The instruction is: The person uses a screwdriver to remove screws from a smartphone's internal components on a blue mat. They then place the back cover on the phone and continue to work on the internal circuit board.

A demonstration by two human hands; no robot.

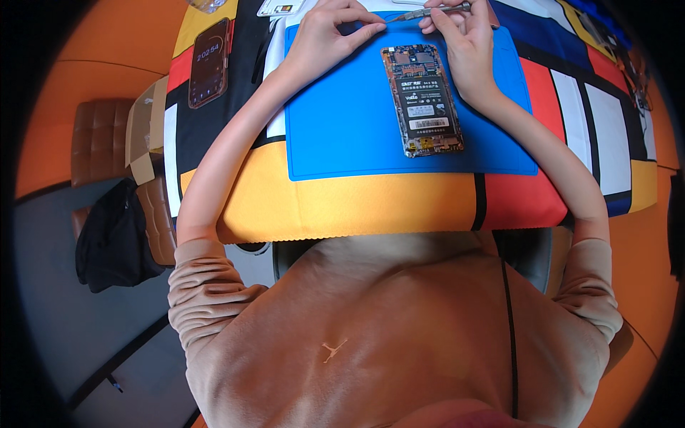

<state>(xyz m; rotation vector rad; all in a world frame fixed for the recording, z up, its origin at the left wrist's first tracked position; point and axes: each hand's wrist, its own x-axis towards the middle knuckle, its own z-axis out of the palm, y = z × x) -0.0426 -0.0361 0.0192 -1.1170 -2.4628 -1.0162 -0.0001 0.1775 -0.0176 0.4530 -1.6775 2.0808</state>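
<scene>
My right hand (468, 57), at the far right of the blue mat (335, 135), grips a slim grey precision screwdriver (419, 13). The screwdriver lies nearly level, its thin tip pointing left. Close to that tip, my left hand (330, 30) has thumb and forefinger pinched together; whatever sits between them is too small to make out. Between my forearms, an opened phone (424, 100) rests on the mat, tilted slightly. Its black battery (426, 103) and circuit boards above and below are exposed.
A phone with a lit timer screen (209, 64) lies left of the mat on the colour-blocked tablecloth (357, 207). A clear object (207, 4) stands at the far left. Beside the table are a cardboard box (145, 128) and a brown chair (100, 139) with black cloth (114, 239).
</scene>
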